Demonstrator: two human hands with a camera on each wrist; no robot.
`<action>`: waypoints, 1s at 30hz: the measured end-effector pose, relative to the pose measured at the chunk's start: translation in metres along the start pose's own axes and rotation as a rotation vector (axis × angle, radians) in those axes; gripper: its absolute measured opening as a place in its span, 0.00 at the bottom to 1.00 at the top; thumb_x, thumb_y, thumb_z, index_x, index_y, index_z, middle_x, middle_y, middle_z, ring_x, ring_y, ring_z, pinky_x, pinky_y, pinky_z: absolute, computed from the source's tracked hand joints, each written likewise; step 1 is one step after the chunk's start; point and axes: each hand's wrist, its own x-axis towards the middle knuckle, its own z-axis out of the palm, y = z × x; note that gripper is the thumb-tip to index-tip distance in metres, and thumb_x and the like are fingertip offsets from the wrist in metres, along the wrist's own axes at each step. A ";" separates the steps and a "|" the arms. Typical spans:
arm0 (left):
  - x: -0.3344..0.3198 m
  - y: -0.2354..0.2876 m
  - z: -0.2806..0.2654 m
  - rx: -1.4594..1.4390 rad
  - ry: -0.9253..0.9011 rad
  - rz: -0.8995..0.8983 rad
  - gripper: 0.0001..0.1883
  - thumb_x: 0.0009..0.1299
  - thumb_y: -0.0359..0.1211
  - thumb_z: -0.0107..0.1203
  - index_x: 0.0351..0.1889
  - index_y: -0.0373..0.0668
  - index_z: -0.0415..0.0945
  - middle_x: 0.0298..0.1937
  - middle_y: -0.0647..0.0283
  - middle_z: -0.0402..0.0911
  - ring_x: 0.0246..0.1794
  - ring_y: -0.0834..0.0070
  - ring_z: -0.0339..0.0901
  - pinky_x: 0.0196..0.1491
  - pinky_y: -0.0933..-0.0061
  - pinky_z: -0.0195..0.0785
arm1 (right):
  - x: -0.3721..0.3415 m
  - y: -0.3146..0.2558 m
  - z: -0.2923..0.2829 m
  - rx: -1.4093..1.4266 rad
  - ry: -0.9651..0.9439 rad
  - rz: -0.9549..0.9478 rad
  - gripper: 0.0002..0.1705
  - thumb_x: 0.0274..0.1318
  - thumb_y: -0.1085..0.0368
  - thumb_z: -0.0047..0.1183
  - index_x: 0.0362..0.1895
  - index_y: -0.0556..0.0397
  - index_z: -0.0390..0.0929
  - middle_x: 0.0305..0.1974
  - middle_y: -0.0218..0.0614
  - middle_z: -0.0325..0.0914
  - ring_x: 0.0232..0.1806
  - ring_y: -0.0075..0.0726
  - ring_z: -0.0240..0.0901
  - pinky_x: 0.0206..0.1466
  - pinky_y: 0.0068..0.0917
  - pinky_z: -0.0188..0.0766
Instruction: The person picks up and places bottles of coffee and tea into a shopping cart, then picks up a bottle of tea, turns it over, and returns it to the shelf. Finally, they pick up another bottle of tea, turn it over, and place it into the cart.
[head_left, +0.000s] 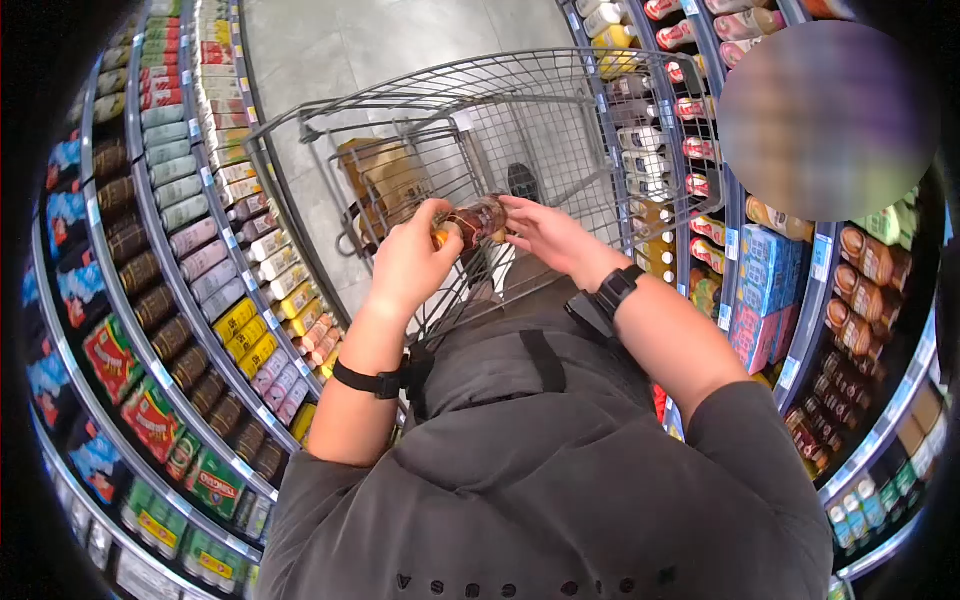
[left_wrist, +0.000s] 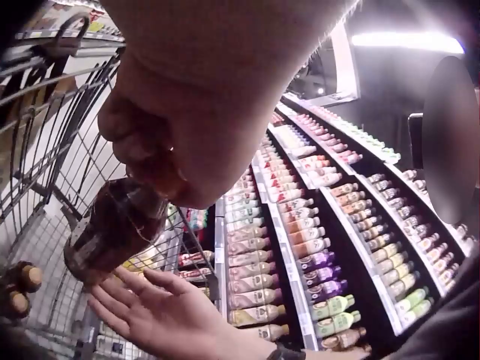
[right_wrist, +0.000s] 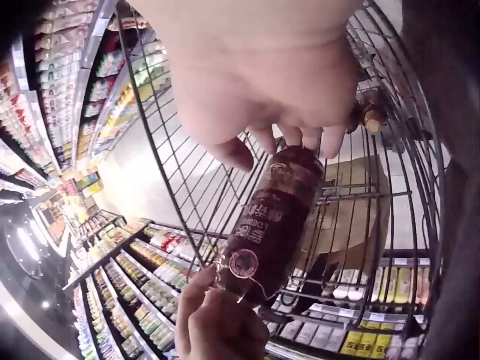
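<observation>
A dark bottle (head_left: 480,219) with a printed label is held above the shopping cart. My left hand (head_left: 415,255) grips its cap end, fingers curled round it; the right wrist view shows the left hand (right_wrist: 219,326) at the bottle's lower end in that picture. My right hand (head_left: 550,235) is at the other end with fingers extended, fingertips at the bottle's base. In the left wrist view the right hand (left_wrist: 169,315) lies palm up beside the bottle (left_wrist: 116,225). Pale lettering and a round seal show on the bottle (right_wrist: 271,217) in the right wrist view.
The wire cart (head_left: 540,120) stands before me, with a brown paper bag (head_left: 385,175) at its left part. Other bottles (left_wrist: 26,289) are in the cart. Drink shelves line both sides, with bottles (head_left: 170,240) on the left and a blue pack (head_left: 768,270) on the right.
</observation>
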 end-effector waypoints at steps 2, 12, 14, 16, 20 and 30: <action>0.025 0.003 0.014 0.072 -0.022 -0.017 0.19 0.69 0.41 0.59 0.56 0.47 0.78 0.31 0.49 0.86 0.36 0.49 0.86 0.41 0.53 0.79 | 0.023 -0.003 -0.012 -0.014 0.046 0.030 0.38 0.71 0.61 0.49 0.81 0.57 0.53 0.76 0.41 0.60 0.79 0.38 0.53 0.80 0.42 0.51; 0.137 -0.035 0.103 0.291 -0.122 -0.146 0.23 0.72 0.43 0.57 0.62 0.46 0.78 0.37 0.44 0.87 0.40 0.44 0.85 0.45 0.48 0.79 | 0.108 -0.002 -0.050 -0.039 0.091 0.142 0.43 0.68 0.61 0.51 0.82 0.58 0.50 0.78 0.48 0.56 0.80 0.44 0.52 0.80 0.36 0.51; 0.156 -0.045 0.120 0.352 -0.151 -0.165 0.23 0.73 0.42 0.54 0.63 0.44 0.76 0.36 0.44 0.87 0.38 0.46 0.86 0.44 0.48 0.80 | 0.129 -0.005 -0.061 -0.046 0.098 0.140 0.43 0.68 0.60 0.51 0.82 0.57 0.50 0.78 0.49 0.56 0.80 0.46 0.52 0.79 0.37 0.51; 0.168 -0.055 0.136 0.351 -0.178 -0.187 0.23 0.73 0.43 0.54 0.63 0.44 0.76 0.37 0.44 0.87 0.39 0.46 0.86 0.44 0.48 0.80 | 0.139 0.004 -0.073 -0.040 0.120 0.161 0.42 0.68 0.62 0.50 0.82 0.58 0.50 0.79 0.44 0.56 0.80 0.40 0.53 0.80 0.37 0.51; 0.189 -0.073 0.164 0.330 -0.226 -0.216 0.23 0.74 0.42 0.54 0.65 0.45 0.75 0.38 0.43 0.87 0.40 0.45 0.86 0.45 0.46 0.79 | 0.146 -0.005 -0.082 -0.010 0.160 0.214 0.41 0.69 0.62 0.50 0.81 0.59 0.51 0.79 0.43 0.56 0.80 0.37 0.53 0.81 0.37 0.52; 0.206 -0.089 0.197 0.385 -0.344 -0.267 0.26 0.74 0.44 0.54 0.70 0.49 0.72 0.41 0.45 0.87 0.43 0.48 0.86 0.47 0.48 0.79 | 0.161 0.003 -0.096 0.009 0.261 0.219 0.39 0.62 0.63 0.50 0.78 0.56 0.60 0.64 0.44 0.75 0.62 0.39 0.73 0.60 0.34 0.72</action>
